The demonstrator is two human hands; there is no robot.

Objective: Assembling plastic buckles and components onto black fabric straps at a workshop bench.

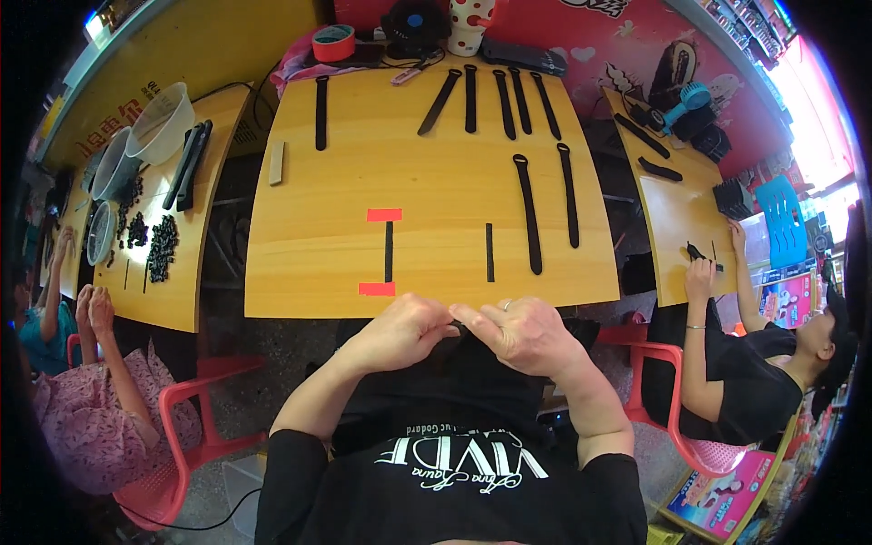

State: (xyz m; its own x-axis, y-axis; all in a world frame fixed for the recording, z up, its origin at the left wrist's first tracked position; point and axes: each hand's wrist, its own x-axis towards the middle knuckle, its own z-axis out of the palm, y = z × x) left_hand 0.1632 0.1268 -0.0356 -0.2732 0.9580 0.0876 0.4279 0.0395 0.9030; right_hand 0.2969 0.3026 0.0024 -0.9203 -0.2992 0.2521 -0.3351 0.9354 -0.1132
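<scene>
My left hand (406, 331) and my right hand (531, 338) meet just past the near edge of the wooden table (345, 191), above my lap. Both are closed, with thumbs and fingers pinched together at the fingertips. A small dark bit shows between them, mostly hidden, and I cannot make out what it is. On the table ahead, a thin black strip (389, 252) lies between two pieces of red tape (383, 215). Another short black strip (490, 252) lies to its right. Beyond it are two black straps with slotted ends (528, 218).
Several more black straps (470, 100) lie along the far side, with a red tape roll (333, 43), a small black fan (413, 25) and a spotted cup (466, 27). People work at side tables; on the left one, small black pieces (163, 247) lie near clear tubs (162, 125).
</scene>
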